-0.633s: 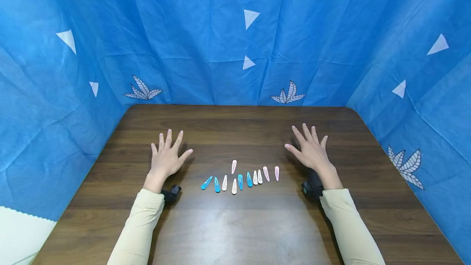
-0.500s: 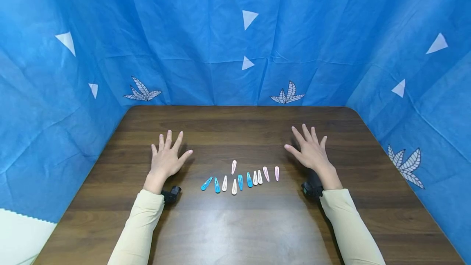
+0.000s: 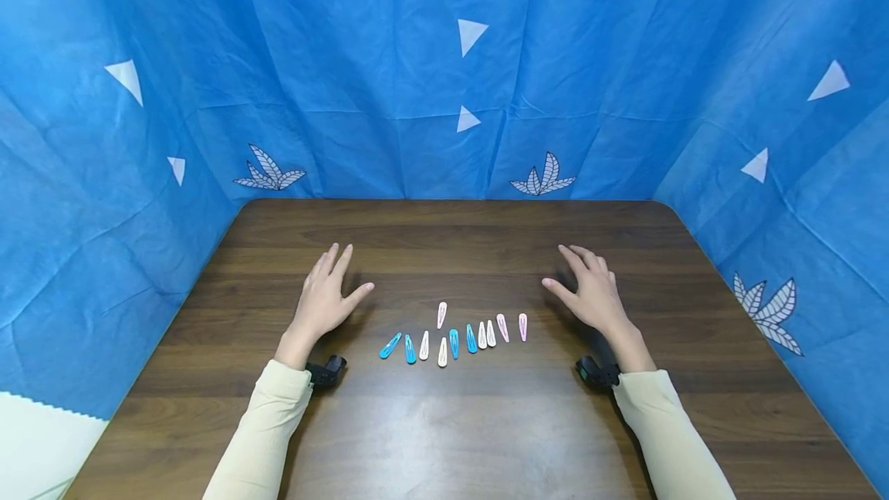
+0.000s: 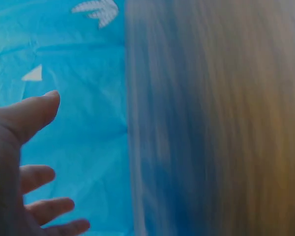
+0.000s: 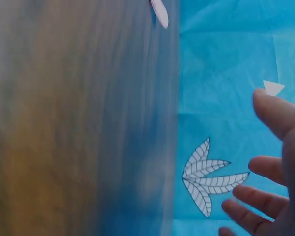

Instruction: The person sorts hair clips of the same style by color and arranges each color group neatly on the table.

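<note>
Several snap hair clips lie in a loose row on the wooden table point(image 3: 430, 423). Blue ones include a slanted clip point(image 3: 390, 346) at the left end and another blue clip point(image 3: 471, 339) near the middle. Cream clips, such as one cream clip point(image 3: 442, 352) at the front, lie among them. A pink clip point(image 3: 523, 327) marks the right end. My left hand point(image 3: 323, 301) is left of the row, thumb spread and holding nothing. To the right of the row, my right hand point(image 3: 589, 292) has its fingers slightly bent and holds nothing. One pale clip point(image 5: 160, 12) shows in the right wrist view.
A blue curtain point(image 3: 430, 60) with white triangles and leaf prints surrounds the table's back and sides. Black wrist cameras sit on both forearms, the left camera point(image 3: 327, 371) and the right camera point(image 3: 596, 373). White fabric point(image 3: 42, 446) shows at the lower left.
Both hands have turned so that their thumb sides face up more, and the spread fingers have drawn closer together. The left hand has shifted slightly right. The clips have not moved.
</note>
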A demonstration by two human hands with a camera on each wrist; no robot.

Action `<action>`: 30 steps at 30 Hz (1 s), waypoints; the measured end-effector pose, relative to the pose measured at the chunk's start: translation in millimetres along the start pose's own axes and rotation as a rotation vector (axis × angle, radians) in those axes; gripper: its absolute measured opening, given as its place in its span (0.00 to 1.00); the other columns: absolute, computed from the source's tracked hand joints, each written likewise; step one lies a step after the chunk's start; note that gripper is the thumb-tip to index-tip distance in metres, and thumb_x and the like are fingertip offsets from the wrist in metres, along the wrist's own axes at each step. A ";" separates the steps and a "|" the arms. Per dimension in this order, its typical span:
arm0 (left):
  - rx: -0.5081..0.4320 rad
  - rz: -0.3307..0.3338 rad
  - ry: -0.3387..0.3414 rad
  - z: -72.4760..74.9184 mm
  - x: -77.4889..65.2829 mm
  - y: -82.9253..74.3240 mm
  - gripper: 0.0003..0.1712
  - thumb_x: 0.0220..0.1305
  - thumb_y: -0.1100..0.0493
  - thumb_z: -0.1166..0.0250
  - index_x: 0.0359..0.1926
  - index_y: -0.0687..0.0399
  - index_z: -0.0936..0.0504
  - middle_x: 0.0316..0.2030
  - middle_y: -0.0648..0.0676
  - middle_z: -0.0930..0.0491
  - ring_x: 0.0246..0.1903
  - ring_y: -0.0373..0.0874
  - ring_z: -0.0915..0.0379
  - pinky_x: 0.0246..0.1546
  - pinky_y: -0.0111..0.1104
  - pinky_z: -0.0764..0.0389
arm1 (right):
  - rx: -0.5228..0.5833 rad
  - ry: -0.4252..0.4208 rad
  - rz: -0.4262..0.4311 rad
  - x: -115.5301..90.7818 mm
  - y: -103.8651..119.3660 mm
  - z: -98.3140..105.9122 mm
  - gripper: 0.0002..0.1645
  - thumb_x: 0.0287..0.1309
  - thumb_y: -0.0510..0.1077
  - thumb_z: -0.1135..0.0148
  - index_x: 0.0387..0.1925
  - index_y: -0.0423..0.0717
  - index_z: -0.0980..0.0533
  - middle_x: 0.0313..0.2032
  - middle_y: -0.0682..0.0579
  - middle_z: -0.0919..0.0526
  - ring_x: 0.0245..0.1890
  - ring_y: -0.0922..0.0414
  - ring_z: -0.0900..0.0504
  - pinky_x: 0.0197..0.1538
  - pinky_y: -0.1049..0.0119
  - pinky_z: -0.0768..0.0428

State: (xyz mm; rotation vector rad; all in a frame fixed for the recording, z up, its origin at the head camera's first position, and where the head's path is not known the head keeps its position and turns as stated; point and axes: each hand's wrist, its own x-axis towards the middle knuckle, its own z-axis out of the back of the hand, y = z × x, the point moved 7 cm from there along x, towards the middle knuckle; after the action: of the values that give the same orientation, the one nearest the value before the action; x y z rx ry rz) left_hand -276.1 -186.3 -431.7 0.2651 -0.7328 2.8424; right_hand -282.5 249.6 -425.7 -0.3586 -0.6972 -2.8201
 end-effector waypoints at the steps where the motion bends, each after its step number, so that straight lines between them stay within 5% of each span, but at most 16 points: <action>1: -0.039 -0.025 -0.025 0.2 0.5 -4.2 0.47 0.63 0.41 0.36 0.75 0.57 0.44 0.73 0.68 0.46 0.71 0.68 0.51 0.65 0.65 0.46 | 0.037 -0.013 0.009 -1.7 0.5 0.2 0.44 0.59 0.60 0.36 0.70 0.43 0.37 0.66 0.35 0.35 0.64 0.37 0.37 0.60 0.35 0.38; 6: -0.217 -0.136 -0.084 -3.4 0.9 -28.9 0.42 0.56 0.50 0.28 0.68 0.62 0.31 0.65 0.65 0.32 0.65 0.63 0.37 0.63 0.60 0.38 | 0.259 -0.012 0.035 -11.7 5.3 -2.5 0.38 0.55 0.51 0.29 0.64 0.41 0.29 0.57 0.40 0.26 0.53 0.43 0.26 0.53 0.42 0.28; 13: -0.353 -0.171 0.016 -27.8 -1.3 -55.8 0.38 0.52 0.55 0.25 0.63 0.61 0.26 0.61 0.61 0.26 0.63 0.59 0.31 0.62 0.56 0.34 | 0.395 0.069 0.068 -28.6 13.4 -17.4 0.33 0.48 0.45 0.24 0.57 0.42 0.24 0.50 0.46 0.20 0.46 0.52 0.22 0.46 0.59 0.26; 22: -0.376 -0.241 0.130 -56.0 1.1 -83.9 0.36 0.50 0.57 0.23 0.61 0.62 0.23 0.59 0.59 0.23 0.61 0.57 0.29 0.61 0.52 0.30 | 0.435 0.155 0.092 -42.4 22.9 -33.0 0.33 0.43 0.43 0.21 0.54 0.43 0.22 0.49 0.45 0.19 0.44 0.48 0.22 0.44 0.60 0.27; 30: -0.355 -0.247 0.216 -72.0 0.0 -93.7 0.34 0.50 0.57 0.23 0.59 0.59 0.22 0.59 0.58 0.24 0.62 0.58 0.32 0.65 0.58 0.41 | 0.410 0.165 0.118 -44.2 25.0 -37.7 0.32 0.41 0.46 0.20 0.51 0.47 0.20 0.43 0.51 0.19 0.41 0.55 0.25 0.42 0.66 0.30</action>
State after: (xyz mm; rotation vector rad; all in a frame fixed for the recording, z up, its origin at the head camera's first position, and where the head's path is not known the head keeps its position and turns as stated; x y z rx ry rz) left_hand -263.4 -70.4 -450.9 -0.0067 -1.0534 2.4083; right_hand -240.9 216.4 -459.9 -0.0897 -1.1422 -2.4780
